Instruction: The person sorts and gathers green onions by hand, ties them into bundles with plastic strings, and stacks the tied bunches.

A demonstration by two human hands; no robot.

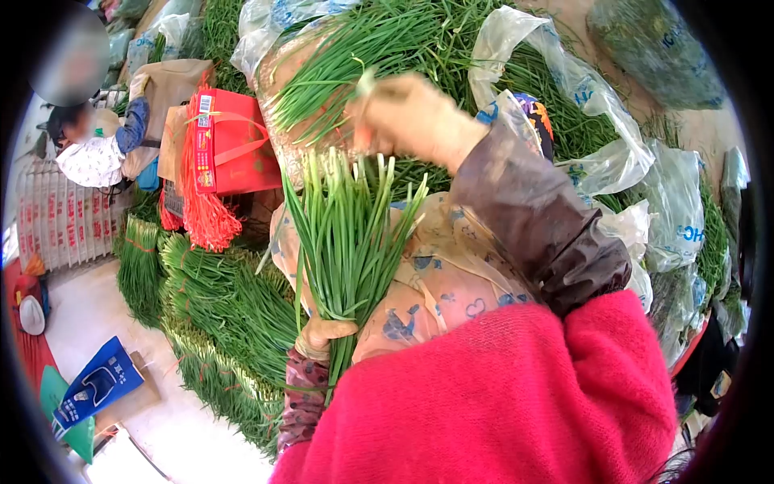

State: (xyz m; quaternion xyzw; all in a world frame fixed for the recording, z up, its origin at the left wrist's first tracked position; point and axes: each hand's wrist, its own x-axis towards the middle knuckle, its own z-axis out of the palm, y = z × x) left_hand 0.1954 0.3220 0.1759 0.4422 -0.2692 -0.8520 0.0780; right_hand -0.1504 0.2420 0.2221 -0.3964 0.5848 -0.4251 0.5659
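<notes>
My left hand (pixel 324 332) is wrapped round a bunch of garlic chives (pixel 347 242), low on its leaves. The bunch stands over my lap with its pale cut ends pointing away from me and fanned apart. Just beyond those ends is my right hand (pixel 415 117), smeared by motion, its fingers curled in. Something small and pale shows at its fingertips, too blurred to name. Beneath and behind this hand lies a loose heap of chives (pixel 347 73) on a board (pixel 282 68).
Red ties (pixel 205 210) hang over a red box (pixel 234 145) at left. Tied chive bundles (pixel 226 282) are piled on the floor below it. Clear plastic bags (pixel 621 169) surround more chives at right. Another person (pixel 101 153) sits at far left, near a blue carton (pixel 101 383).
</notes>
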